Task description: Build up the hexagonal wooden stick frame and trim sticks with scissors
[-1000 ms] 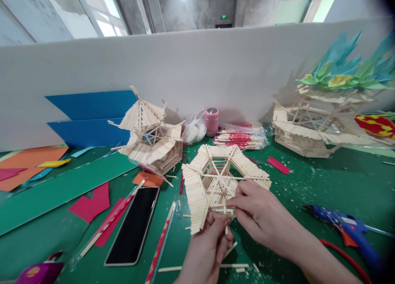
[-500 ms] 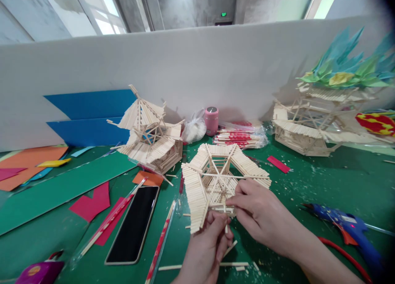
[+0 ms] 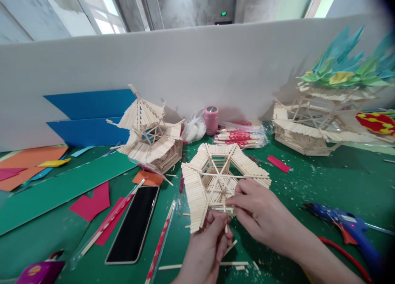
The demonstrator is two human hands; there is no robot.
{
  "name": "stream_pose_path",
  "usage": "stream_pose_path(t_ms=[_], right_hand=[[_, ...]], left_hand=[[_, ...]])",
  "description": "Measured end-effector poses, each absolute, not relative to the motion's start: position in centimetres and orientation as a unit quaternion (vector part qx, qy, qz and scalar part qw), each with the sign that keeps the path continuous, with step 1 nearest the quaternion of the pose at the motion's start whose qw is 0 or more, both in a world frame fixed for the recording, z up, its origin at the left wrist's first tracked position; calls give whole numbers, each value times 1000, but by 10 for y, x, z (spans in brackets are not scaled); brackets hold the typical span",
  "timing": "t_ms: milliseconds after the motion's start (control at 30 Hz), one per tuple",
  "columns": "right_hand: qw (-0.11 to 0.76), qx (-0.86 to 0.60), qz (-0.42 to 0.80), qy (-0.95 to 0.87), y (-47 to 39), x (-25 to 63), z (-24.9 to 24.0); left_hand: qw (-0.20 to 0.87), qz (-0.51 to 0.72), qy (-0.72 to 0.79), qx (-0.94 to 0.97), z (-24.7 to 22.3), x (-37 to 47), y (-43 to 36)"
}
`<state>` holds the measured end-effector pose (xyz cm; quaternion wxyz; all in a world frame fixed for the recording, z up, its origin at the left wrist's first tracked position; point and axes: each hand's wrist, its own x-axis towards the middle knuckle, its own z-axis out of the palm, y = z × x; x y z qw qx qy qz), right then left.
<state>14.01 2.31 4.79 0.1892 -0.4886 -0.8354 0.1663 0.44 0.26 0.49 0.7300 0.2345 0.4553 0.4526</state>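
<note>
A hexagonal model of pale wooden sticks (image 3: 197,185) stands in the middle of the green table, its roof slats running round an open centre crossed by thin sticks. At its front edge my left hand (image 3: 207,243) is closed round a short wooden stick (image 3: 226,224) that points up to the rim. My right hand (image 3: 259,214) rests against the model's front right side, the index fingertip pressing on the top of that short stick. The lower part of the model is partly hidden behind both hands.
To the left lie a black phone (image 3: 133,225), wrapped chopsticks (image 3: 159,247) and coloured paper. A second stick model (image 3: 151,140) stands back left, another (image 3: 300,131) back right. A pink jar (image 3: 211,121) is behind. The blue glue gun (image 3: 342,220) lies at the right.
</note>
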Motion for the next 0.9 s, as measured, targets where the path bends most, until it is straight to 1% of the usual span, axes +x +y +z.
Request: stream_pose_path(t_ms=[900], right_hand=[[192, -489, 174, -833, 22, 140, 47]], left_hand=[[730, 448, 461, 233, 3, 5, 1]])
